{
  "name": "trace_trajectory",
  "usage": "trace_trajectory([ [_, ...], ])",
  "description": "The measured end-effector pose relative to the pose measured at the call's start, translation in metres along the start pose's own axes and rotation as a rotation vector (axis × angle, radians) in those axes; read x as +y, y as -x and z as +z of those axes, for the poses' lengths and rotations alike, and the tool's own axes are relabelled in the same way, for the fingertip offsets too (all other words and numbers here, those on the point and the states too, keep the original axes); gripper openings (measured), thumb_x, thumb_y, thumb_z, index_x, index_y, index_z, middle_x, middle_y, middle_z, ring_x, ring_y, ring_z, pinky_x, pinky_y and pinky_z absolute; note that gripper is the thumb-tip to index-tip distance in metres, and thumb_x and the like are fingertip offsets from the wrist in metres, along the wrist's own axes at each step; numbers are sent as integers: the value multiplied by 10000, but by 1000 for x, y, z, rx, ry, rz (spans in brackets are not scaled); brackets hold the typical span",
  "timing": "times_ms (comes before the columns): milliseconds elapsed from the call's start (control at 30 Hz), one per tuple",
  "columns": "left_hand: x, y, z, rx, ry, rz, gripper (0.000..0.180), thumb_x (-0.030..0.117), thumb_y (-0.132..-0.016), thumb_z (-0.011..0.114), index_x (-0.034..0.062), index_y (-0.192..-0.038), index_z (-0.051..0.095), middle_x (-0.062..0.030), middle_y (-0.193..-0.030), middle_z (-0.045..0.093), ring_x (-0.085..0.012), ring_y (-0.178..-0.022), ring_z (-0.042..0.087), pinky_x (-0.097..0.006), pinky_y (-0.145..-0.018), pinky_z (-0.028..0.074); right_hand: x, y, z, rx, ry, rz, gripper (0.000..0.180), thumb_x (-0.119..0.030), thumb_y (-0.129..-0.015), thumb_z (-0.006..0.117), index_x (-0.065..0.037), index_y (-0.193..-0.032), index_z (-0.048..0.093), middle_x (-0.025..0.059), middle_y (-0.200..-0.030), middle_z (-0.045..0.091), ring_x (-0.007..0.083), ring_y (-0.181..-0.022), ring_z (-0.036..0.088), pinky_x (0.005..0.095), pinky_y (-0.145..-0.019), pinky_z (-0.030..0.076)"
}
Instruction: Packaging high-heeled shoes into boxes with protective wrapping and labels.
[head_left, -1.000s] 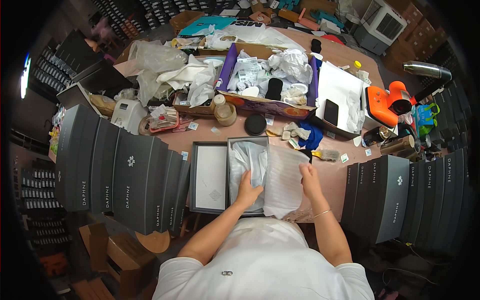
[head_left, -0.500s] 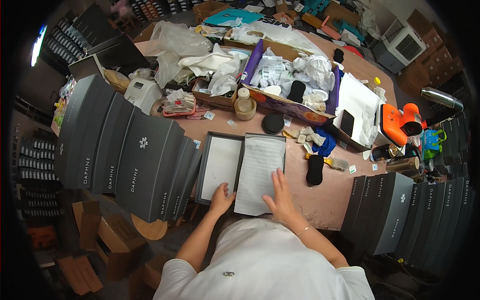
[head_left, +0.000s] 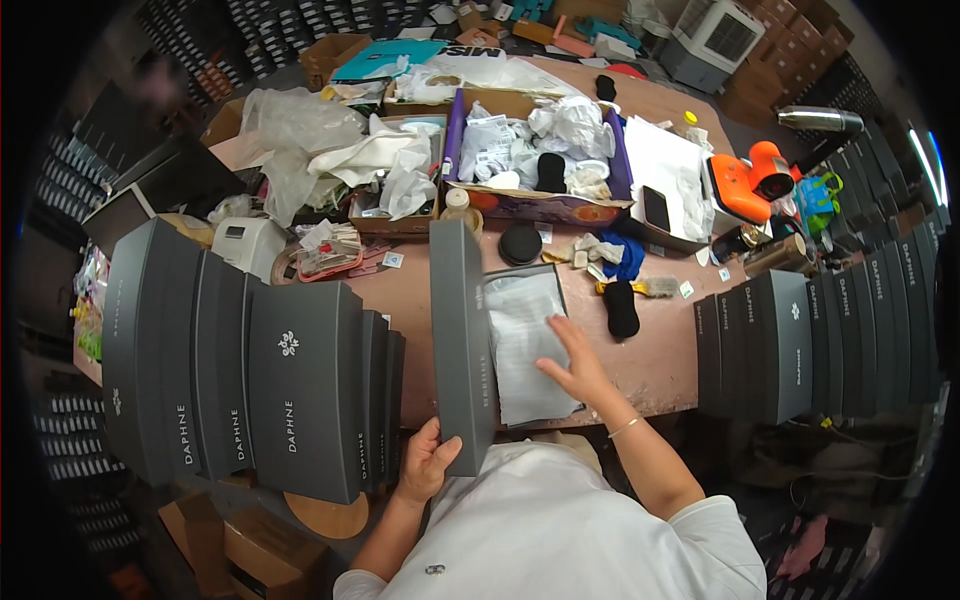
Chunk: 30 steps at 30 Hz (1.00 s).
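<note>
A dark grey shoebox lid (head_left: 459, 330) stands up on edge, tilted steeply at the left side of the box. At its near lower corner, my left hand (head_left: 427, 462) grips it with the thumb on the outer face. Just right of the lid lies the open shoebox (head_left: 552, 270), mostly covered by white tissue paper (head_left: 522, 345). My right hand (head_left: 576, 364) rests over the paper's right side, fingers outstretched and holding nothing. Whatever lies beneath the paper is hidden.
Stacks of grey shoeboxes flank me at left (head_left: 310, 400) and right (head_left: 790, 345). Beyond the box are a round black tin (head_left: 520, 244), a black shoe-shaped pad (head_left: 622, 310), a brush (head_left: 650, 288) and a purple carton (head_left: 452, 140) full of crumpled paper.
My left hand has taken hold of the lid and raised it from lying flat to standing on edge. The right hand stays over the tissue paper. The view has shifted.
</note>
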<state>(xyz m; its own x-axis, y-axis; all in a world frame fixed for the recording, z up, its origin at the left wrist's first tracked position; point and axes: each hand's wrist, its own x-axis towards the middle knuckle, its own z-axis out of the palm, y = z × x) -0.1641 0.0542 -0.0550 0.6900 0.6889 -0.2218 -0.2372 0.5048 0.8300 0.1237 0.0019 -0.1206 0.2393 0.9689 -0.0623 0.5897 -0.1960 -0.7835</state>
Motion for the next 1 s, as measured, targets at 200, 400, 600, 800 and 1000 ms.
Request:
trace_trajectory([
  [200,-76,-53,-7,-274,-803,91,631,300,-907,633,-48,-1369,380,-205,-1361,412,-293,-1268,418,-380,-1063,333,36,41,-23,263,-443,374,673,-356,-905,608,-37,-1433,339,200,-1401,439,279,-1295,421,351,-1050,343],
  [400,-166,-119,-56,171,-649,23,685,380,-909,609,-81,-1360,378,-240,-1242,530,-322,-1122,536,-412,-942,439,30,-19,19,301,168,382,531,-478,-887,570,-10,-1131,631,242,-989,673,344,-938,659,412,-830,488],
  [600,-128,-123,-60,106,-212,-602,498,380,-894,635,74,-1271,523,-91,-1191,587,-225,-1075,562,-357,-898,453,82,-20,35,116,-392,548,791,-572,-808,624,35,-1300,505,291,-1254,533,368,-1157,541,413,-969,425],
  [800,-120,-92,40,7,-40,-215,583,259,-844,721,-13,-1296,473,-109,-1257,540,-229,-1142,524,-346,-999,398,51,83,-42,276,-437,143,870,-332,-794,731,-58,-1476,267,203,-1475,326,313,-1354,326,395,-1105,267],
  [1000,-65,-105,246,-763,-299,260,926,274,-766,794,63,-1482,245,-178,-1413,437,-259,-1194,529,-380,-1028,403,-15,222,-326,585,-562,414,851,-348,-786,673,40,-1437,286,168,-1388,425,246,-1270,429,319,-1055,344],
])
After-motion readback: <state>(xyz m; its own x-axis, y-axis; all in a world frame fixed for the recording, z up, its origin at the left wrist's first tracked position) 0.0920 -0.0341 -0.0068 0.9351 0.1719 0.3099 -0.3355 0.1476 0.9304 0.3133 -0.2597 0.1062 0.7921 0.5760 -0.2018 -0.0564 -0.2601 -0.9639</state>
